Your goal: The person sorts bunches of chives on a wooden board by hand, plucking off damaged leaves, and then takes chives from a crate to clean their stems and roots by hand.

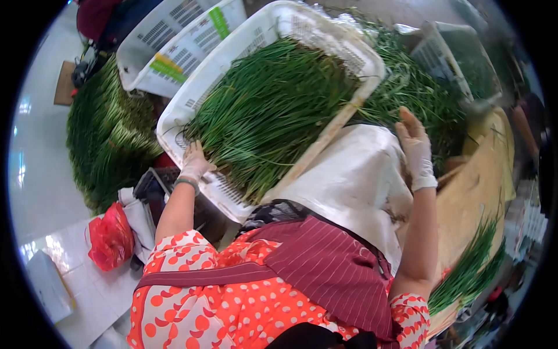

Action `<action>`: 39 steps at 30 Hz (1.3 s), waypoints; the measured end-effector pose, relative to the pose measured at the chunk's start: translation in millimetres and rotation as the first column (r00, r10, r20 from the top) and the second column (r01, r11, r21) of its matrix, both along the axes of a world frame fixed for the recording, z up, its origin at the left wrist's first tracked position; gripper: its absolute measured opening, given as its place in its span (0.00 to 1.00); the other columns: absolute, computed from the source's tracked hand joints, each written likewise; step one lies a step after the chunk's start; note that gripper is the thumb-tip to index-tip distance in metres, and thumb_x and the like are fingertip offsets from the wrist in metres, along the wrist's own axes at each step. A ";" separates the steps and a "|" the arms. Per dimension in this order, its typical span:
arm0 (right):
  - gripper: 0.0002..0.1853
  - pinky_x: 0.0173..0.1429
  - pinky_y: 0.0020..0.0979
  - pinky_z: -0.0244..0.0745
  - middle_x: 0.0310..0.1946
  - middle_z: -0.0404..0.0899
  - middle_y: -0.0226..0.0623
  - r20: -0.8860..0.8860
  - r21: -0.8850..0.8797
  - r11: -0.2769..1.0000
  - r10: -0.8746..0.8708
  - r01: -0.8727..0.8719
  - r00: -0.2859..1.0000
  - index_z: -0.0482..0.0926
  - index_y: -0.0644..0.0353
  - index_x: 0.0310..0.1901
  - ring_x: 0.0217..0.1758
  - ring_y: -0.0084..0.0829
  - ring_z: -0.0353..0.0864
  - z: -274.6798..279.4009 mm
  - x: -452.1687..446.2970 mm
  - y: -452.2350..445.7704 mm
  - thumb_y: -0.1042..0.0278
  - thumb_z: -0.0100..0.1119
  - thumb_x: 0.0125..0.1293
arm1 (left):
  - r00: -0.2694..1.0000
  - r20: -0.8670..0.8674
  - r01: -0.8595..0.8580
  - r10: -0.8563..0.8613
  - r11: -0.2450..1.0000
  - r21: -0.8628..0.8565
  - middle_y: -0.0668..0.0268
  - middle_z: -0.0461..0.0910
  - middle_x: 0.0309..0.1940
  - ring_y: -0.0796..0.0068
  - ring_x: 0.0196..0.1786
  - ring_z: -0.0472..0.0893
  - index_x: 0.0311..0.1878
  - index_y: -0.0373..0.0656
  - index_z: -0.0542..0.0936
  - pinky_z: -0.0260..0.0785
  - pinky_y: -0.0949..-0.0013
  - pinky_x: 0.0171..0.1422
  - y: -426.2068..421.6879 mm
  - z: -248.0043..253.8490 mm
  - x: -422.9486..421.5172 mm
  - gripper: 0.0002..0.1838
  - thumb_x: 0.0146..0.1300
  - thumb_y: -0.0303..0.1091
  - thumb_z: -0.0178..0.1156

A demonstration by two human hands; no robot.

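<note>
A white plastic crate [372, 70] stands tilted in front of me, filled with long green chives [279, 99]. My left hand [196, 160], in a thin pale glove, rests inside the crate's near left corner against the ends of the chives, its fingers stretched out. Held up to the right of the crate, my right hand [414, 142] is gloved too. Its fingers extend away from me and nothing shows in them. Between it and the crate, a white sheet [349, 160] covers my lap.
More chives [104, 134] are heaped on the floor at left, near stacked white crates [192, 35]. Loose greens [407, 81] lie beyond my right hand, beside another crate [442, 58]. A wooden board [471, 198] bears a chive bunch [471, 267]. A red plastic bag [111, 237] sits at left.
</note>
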State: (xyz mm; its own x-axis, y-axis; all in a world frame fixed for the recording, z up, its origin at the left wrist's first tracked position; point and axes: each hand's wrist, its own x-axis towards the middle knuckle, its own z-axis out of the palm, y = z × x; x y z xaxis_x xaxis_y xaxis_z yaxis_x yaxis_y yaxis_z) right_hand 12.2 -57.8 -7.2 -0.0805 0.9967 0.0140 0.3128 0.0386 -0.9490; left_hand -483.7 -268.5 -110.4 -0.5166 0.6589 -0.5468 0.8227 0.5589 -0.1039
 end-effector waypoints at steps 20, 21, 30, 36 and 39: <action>0.16 0.57 0.33 0.71 0.48 0.80 0.41 0.322 -0.443 0.833 0.494 -0.333 0.808 0.78 0.56 0.52 0.52 0.40 0.78 -117.0 -181.8 -27.8 0.63 0.55 0.63 | 0.954 0.292 -0.065 0.064 0.998 -0.004 0.53 0.72 0.56 0.58 0.60 0.71 0.65 0.45 0.65 0.66 0.61 0.61 44.5 -57.4 -35.6 0.44 0.44 0.46 0.72; 0.16 0.57 0.33 0.71 0.48 0.80 0.41 0.317 -0.443 0.830 0.499 -0.340 0.806 0.78 0.56 0.52 0.52 0.40 0.78 -114.8 -182.7 -28.6 0.63 0.55 0.63 | 0.982 0.176 0.055 -0.068 0.996 0.077 0.56 0.72 0.54 0.57 0.58 0.72 0.60 0.50 0.70 0.67 0.61 0.60 40.5 -56.3 -27.9 0.34 0.46 0.41 0.69; 0.16 0.54 0.33 0.74 0.45 0.81 0.41 0.329 -0.422 0.831 0.514 -0.363 0.792 0.79 0.54 0.51 0.48 0.38 0.80 -109.9 -183.6 -32.7 0.64 0.57 0.62 | 0.989 0.121 -0.130 0.085 0.892 0.432 0.50 0.66 0.60 0.50 0.63 0.66 0.54 0.40 0.73 0.63 0.59 0.65 81.6 -95.0 -97.7 0.34 0.40 0.33 0.73; 0.15 0.50 0.26 0.74 0.44 0.82 0.37 0.372 -0.489 0.800 0.553 -0.349 0.745 0.78 0.58 0.52 0.45 0.28 0.81 -103.5 -189.7 -30.0 0.66 0.58 0.64 | 0.910 0.273 -0.364 0.312 0.917 0.164 0.47 0.73 0.55 0.53 0.57 0.74 0.59 0.33 0.67 0.65 0.63 0.62 76.4 -78.8 -119.6 0.47 0.36 0.45 0.77; 0.16 0.54 0.33 0.73 0.45 0.81 0.38 0.395 -0.522 0.775 0.590 -0.356 0.704 0.79 0.52 0.51 0.48 0.38 0.80 -103.4 -191.7 -27.3 0.61 0.57 0.62 | 0.849 0.456 -0.251 0.268 0.963 -0.100 0.49 0.75 0.55 0.55 0.57 0.75 0.57 0.35 0.71 0.65 0.63 0.62 88.5 -72.4 -133.3 0.45 0.35 0.48 0.77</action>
